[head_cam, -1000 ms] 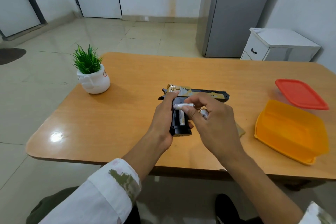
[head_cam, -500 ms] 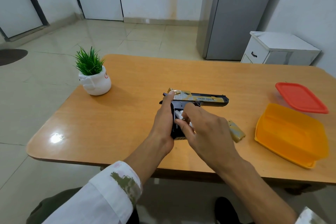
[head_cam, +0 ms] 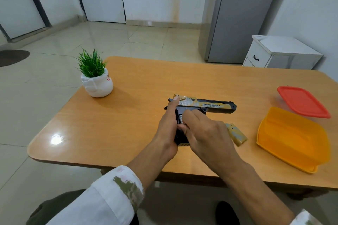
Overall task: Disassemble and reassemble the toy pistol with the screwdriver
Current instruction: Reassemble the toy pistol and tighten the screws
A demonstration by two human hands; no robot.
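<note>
Mid-frame, the left hand (head_cam: 166,131) grips the toy pistol (head_cam: 210,105). The right hand (head_cam: 206,135) covers its handle; whether it holds anything is unclear.

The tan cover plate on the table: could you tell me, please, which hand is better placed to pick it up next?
Probably the right hand: the cover plate lies just beside it on the table, while the left hand grips the toy pistol, steadying it.
</note>
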